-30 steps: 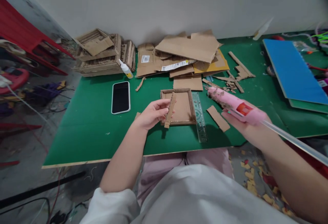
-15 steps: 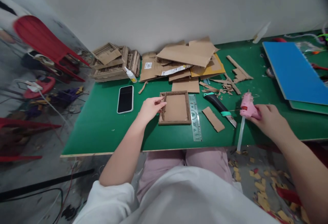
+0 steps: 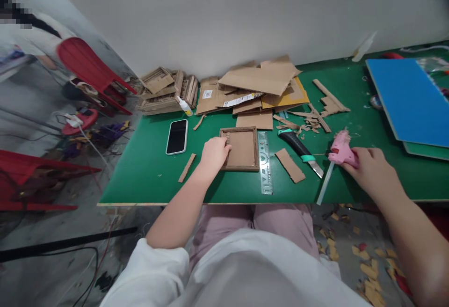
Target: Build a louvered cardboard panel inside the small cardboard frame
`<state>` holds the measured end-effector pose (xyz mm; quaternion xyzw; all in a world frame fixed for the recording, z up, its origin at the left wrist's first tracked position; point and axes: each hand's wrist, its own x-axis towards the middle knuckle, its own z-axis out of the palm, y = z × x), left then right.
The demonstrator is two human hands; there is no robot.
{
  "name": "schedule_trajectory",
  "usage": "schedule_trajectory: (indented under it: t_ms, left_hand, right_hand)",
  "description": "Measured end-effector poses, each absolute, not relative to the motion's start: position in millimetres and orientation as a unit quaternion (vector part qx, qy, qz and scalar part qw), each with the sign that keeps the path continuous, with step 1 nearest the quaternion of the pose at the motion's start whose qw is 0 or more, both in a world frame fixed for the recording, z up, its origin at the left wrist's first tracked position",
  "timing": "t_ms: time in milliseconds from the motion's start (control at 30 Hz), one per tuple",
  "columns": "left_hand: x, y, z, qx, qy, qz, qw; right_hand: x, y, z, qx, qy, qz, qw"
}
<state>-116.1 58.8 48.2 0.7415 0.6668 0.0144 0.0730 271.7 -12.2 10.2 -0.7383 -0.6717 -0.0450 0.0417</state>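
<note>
Cardboard tray [image 3: 242, 148], shallow and square, is set on the green tabletop [image 3: 140, 176], center of the frame. Its left wall is touched by the left hand [image 3: 213, 153]; fingers are bent and bunched close together there, beside a corrugated strip [image 3: 228, 139] along the inner left side. Fingertips are partly hidden, so whether the strip is pinched or only pressed cannot be told.

Pink glue gun [image 3: 341, 150] is held by the handle in the right hand [image 3: 368, 167], right of center; fingers are curled around it, partly covered. Nozzle is pointed toward the top of the frame, and a clear glue stick [image 3: 326, 183] is stuck out of the rear, slanted toward the lower left.

Clear ruler [image 3: 265, 163] is laid just beside the tray's right wall. Farther right, a loose cardboard rectangle [image 3: 290, 165] and a utility knife [image 3: 298, 146] with exposed blade are seen, both slanted. Narrow cardboard piece [image 3: 187, 168] is placed left of the left hand; white-edged phone [image 3: 177, 137] is laid above it.

Upper left of center: stacked cardboard trays [image 3: 164, 92], with a small glue bottle [image 3: 184, 106] leaned near them. Upper center: piled cardboard sheets [image 3: 257, 78]. Upper right: cardboard scraps [image 3: 310, 122] are scattered, blue board [image 3: 410, 98] is laid flat.
</note>
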Motion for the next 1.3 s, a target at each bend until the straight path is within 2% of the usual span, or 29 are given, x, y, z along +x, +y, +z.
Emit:
schedule_trajectory:
  t_ms: [433, 733, 1300]
  left_hand:
    - [-113.1, 60.7, 48.7, 0.750, 0.658, -0.038, 0.061]
    - [-110.8, 61.3, 47.7, 0.747, 0.661, -0.061, 0.038]
    - [-110.6, 58.8, 43.8, 0.747, 0.662, -0.052, 0.023]
  right_hand:
    - [278.5, -14.6, 5.2, -0.732, -0.678, -0.064, 0.029]
    - [289.5, -11.0, -17.4, -0.720, -0.678, -0.145, 0.031]
    - [285.3, -10.2, -9.0, -0.732, -0.674, -0.099, 0.010]
